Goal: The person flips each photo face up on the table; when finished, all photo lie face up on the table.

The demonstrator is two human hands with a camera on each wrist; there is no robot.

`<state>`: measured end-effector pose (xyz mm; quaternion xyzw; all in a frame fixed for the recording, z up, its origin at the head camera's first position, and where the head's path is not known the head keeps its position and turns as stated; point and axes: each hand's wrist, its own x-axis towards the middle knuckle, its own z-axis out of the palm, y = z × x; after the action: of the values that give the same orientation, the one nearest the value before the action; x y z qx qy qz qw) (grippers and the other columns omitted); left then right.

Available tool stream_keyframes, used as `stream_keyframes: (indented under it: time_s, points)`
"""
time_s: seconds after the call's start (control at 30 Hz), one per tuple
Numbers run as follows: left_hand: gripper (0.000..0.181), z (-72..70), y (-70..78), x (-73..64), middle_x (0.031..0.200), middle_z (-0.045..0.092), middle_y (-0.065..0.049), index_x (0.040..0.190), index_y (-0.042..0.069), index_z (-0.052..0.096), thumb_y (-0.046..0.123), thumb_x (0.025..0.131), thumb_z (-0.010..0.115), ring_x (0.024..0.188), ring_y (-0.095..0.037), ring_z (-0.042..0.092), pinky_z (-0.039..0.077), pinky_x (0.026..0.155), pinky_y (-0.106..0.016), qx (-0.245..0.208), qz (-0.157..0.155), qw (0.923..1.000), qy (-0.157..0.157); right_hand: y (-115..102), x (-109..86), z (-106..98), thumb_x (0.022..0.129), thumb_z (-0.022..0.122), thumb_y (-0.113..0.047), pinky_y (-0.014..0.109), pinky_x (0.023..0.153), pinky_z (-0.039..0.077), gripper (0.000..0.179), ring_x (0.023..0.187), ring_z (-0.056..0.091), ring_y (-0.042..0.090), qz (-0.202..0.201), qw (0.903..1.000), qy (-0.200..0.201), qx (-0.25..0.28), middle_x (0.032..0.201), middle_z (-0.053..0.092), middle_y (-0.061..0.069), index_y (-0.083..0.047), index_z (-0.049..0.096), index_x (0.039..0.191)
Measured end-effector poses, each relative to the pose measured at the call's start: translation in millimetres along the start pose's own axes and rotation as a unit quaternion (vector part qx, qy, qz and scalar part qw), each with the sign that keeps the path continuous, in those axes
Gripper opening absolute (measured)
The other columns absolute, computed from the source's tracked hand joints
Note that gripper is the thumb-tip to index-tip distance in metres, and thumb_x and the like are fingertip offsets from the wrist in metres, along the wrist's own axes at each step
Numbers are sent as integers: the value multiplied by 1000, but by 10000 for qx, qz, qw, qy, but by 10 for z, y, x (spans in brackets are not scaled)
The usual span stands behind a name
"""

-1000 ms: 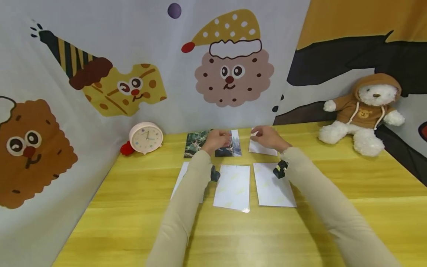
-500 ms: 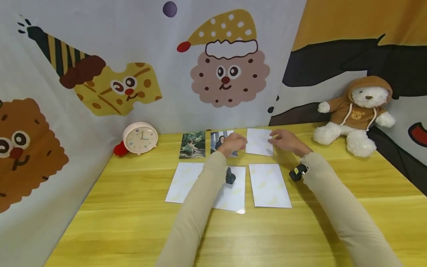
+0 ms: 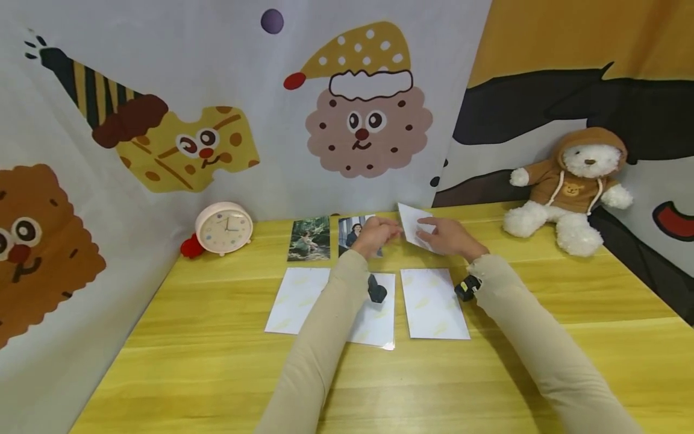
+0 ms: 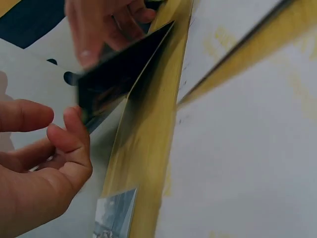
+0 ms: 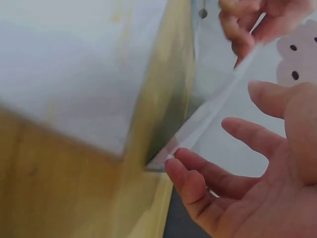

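Observation:
A photo print (image 3: 414, 223) at the back of the table stands tilted, its left edge raised and its white back toward the head view. Its dark picture side (image 4: 126, 74) faces the left wrist camera. The left hand (image 3: 375, 235) is at the raised edge; one bent fingertip touches a corner while the thumb stays apart. Over on the print's right, the right hand (image 3: 450, 237) has loosely spread fingers, with lower fingertips touching its edge in the right wrist view. Two picture-up photos lie to the left: a forest scene (image 3: 309, 239) and a seated person (image 3: 351, 232), partly hidden by the left hand.
In the front row lie white rectangular sheets with faint yellow marks: left (image 3: 295, 300), middle (image 3: 375, 328), right (image 3: 435, 304). The left sleeve covers part of the row. A pink alarm clock (image 3: 224, 228) stands back left, a teddy bear (image 3: 577, 191) back right.
The photo print, flat half a second ago, is now tilted up at its left edge. The left hand moved right from the seated-person photo; the right hand went right, then back left over the print.

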<state>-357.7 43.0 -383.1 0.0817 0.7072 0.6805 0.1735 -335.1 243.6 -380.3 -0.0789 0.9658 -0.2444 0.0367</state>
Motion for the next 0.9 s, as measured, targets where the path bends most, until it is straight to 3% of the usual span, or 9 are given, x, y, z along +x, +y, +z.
stream_keyframes:
  time_s: [0.13, 0.23, 0.33, 0.5, 0.63, 0.8, 0.9]
  points:
    - [37, 15, -27, 19, 132, 65, -21, 137, -2, 59, 6, 100, 56, 117, -28, 63, 44, 112, -51, -56, 243, 9996, -93, -99, 3, -16, 104, 48, -44, 42, 86, 53, 56, 109, 64, 32, 13, 9999, 4, 133, 134, 62, 24, -16, 46, 152]
    - [42, 28, -31, 20, 136, 63, -17, 143, 3, 55, 10, 101, 56, 125, -28, 62, 45, 112, -51, -55, 467, 9986, -243, -146, -14, -44, 105, 47, -44, 41, 85, 54, 55, 111, 64, 34, -1, 9994, -20, 360, 135, 61, 25, -18, 44, 153]
    - [46, 42, -38, 19, 138, 59, -16, 147, 9, 51, 12, 102, 57, 121, -26, 62, 48, 109, -50, -166, 604, 9972, -415, -145, -34, -60, 105, 48, -41, 39, 83, 54, 53, 111, 64, 35, 38, 9966, 76, 817, 133, 61, 26, -19, 44, 153]
    - [50, 60, -73, 20, 140, 59, -16, 147, 21, 53, 6, 99, 59, 106, -17, 64, 49, 106, -52, -427, 619, 9958, -519, -103, -41, -11, 103, 57, -34, 44, 87, 57, 49, 108, 65, 39, -29, 9828, 388, 1807, 126, 64, 23, -19, 50, 149]
    - [53, 82, -78, 30, 137, 61, -17, 145, 23, 55, 3, 96, 63, 106, -21, 65, 48, 107, -56, -482, 739, 9951, -454, -93, -33, 51, 104, 54, -28, 47, 88, 59, 46, 106, 68, 37, -269, 9673, 664, 2432, 123, 68, 23, -17, 51, 148]
    - [52, 118, -64, 53, 128, 65, -17, 140, 25, 60, 8, 92, 71, 103, -27, 69, 53, 100, -56, -22, 1025, 9947, -111, -133, -52, 49, 106, 49, -33, 50, 86, 59, 43, 95, 71, 23, -505, 9492, 1032, 2929, 124, 67, 24, -17, 53, 146]
    - [53, 133, -64, 49, 122, 68, -16, 139, 26, 61, 12, 90, 75, 100, -27, 70, 57, 93, -50, 658, 1193, 9905, 160, -153, -63, 9, 107, 48, -30, 49, 83, 60, 43, 87, 70, 13, -560, 9487, 991, 2949, 124, 67, 27, -15, 52, 147]
